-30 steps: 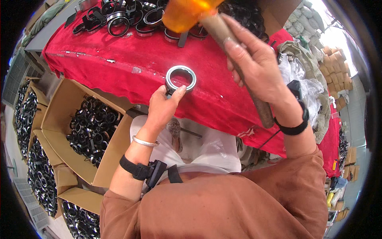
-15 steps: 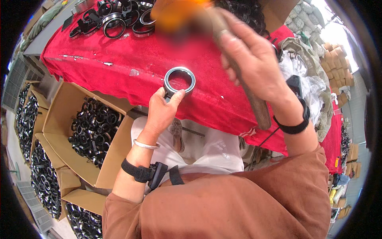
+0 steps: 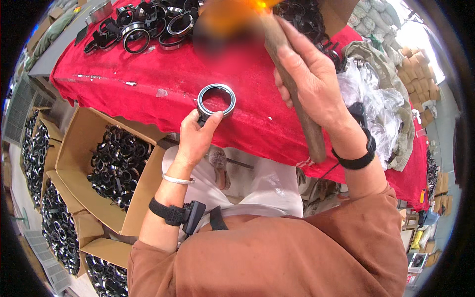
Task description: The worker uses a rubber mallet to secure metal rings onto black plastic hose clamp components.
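Note:
My left hand (image 3: 196,134) pinches the near edge of a round black ring with a bright silver rim (image 3: 216,99), thumb on the side nearest me. The ring rests at the front part of the red cloth, its opening facing up. In my right hand (image 3: 312,81) is a mallet by its long wooden handle (image 3: 310,131), fingers wrapped round it. The handle's lower end points toward me. Its orange head (image 3: 232,20) is smeared and partly cut off at the top, so its exact form cannot be told.
Several similar rings (image 3: 136,37) lie piled at the back of the red-covered table (image 3: 123,84). Open cardboard boxes (image 3: 89,188) full of rings stand on the floor to my left. Clear plastic bags (image 3: 381,109) and grey-green fabric (image 3: 406,133) lie at the right.
The ring and my left hand have shifted slightly left in the view. My right hand and the mallet handle have also moved a little left. Both grips stay the same.

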A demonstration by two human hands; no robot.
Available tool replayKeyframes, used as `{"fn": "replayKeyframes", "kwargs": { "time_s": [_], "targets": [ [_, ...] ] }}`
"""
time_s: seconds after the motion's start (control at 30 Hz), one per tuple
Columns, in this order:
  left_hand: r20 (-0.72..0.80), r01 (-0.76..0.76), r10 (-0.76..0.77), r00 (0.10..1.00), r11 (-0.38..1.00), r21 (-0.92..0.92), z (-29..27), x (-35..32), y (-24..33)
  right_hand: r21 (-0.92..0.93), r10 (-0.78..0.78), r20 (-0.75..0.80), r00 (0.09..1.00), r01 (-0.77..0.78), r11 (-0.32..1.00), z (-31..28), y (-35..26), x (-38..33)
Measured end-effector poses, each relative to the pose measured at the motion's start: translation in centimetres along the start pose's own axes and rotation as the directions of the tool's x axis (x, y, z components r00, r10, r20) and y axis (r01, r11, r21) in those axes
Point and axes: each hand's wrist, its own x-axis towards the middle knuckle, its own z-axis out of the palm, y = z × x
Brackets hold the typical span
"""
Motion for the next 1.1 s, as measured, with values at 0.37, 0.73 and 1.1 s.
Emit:
{"fn": "replayKeyframes", "kwargs": {
  "time_s": [0.37, 0.73, 1.1],
  "targets": [
    [-0.036, -0.089, 0.095, 0.995, 0.986, 0.143, -0.2, 0.3, -1.2, -0.288, 0.162, 0.212, 0.964, -0.097, 0.953, 1.8, 5.5, 1.2],
    [-0.01, -0.114, 0.114, 0.993, 0.993, 0.018, 0.6, 0.0, -0.2, -0.085, 0.256, -0.084, 0.963, -0.263, 0.961, 1.1, 8.1, -7.7],
    [-0.01, -0.084, 0.085, 0.996, 0.992, 0.099, 0.8, 0.4, -0.7, -0.463, -0.382, -0.082, 0.921, 0.304, 0.833, 1.2, 10.1, -9.9]
  ]
}}
